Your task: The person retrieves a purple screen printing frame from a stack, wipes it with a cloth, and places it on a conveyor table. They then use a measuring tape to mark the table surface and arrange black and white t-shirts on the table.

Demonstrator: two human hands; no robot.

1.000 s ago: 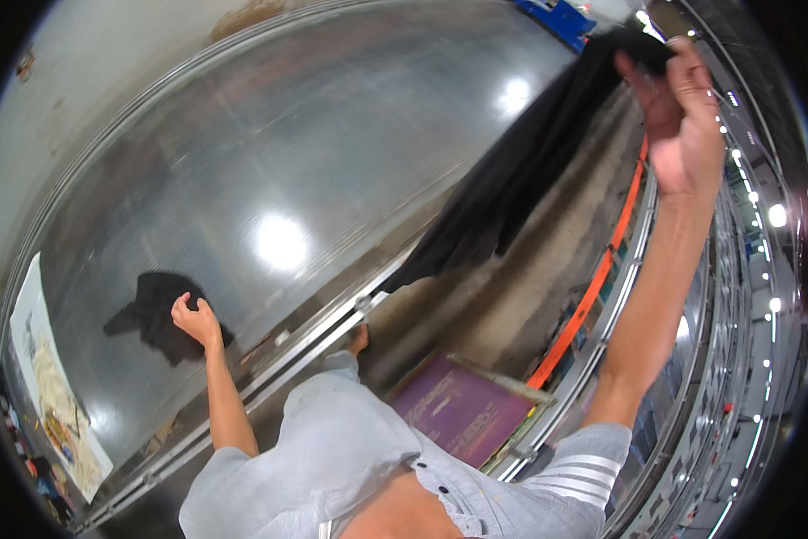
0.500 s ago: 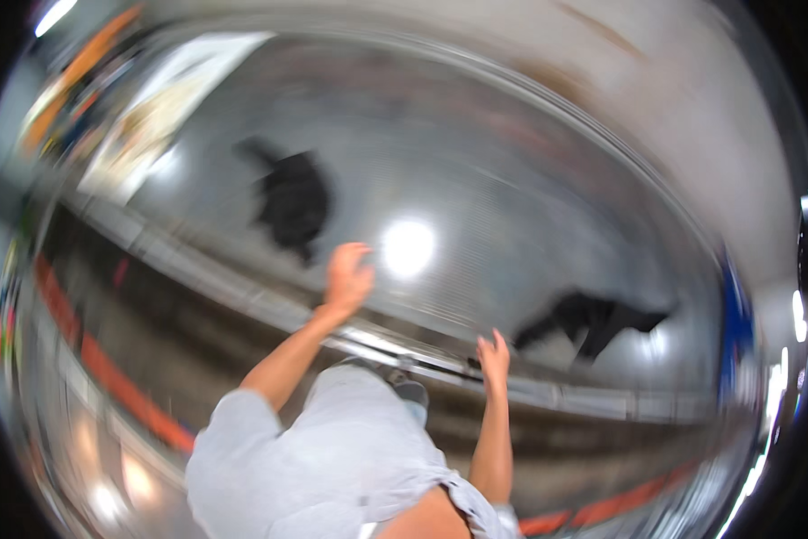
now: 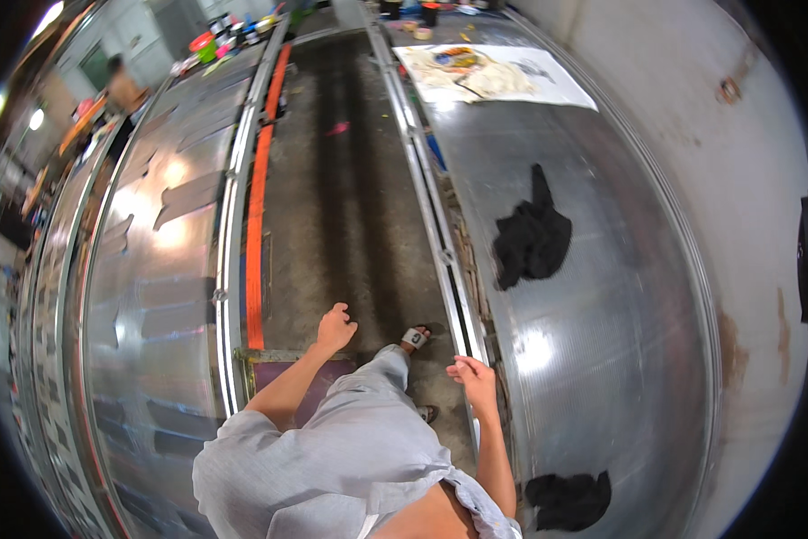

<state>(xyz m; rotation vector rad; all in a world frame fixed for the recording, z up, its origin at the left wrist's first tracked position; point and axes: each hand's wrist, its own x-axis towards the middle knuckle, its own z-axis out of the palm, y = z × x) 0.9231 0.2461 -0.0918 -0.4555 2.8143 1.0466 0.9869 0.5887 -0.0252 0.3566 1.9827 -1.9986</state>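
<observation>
I stand in the aisle beside a long grey metal table (image 3: 638,296) on my right. My left hand (image 3: 335,329) hangs over the aisle floor with loosely bent, parted fingers and holds nothing. By the table's near edge, my right hand (image 3: 474,382) is held with its fingers loosely curled and apart; nothing shows in it. Further along that table lies a crumpled black cloth (image 3: 537,238), its narrow end pointing away. A second black cloth (image 3: 568,501) rests nearer, at the bottom of the view. Neither hand touches the cloths.
A white sheet (image 3: 557,83) bearing a cream cloth (image 3: 498,79) lies at the table's far end. Rails and an orange strip (image 3: 258,225) edge the dark floor (image 3: 377,180). To the left, another long table (image 3: 166,296) carries flat grey pieces. A person (image 3: 124,90) is far left.
My view has swung left, from facing the right table to looking along the aisle. Both hands have shifted away from the tabletop. The black cloths lie on the table in both frames.
</observation>
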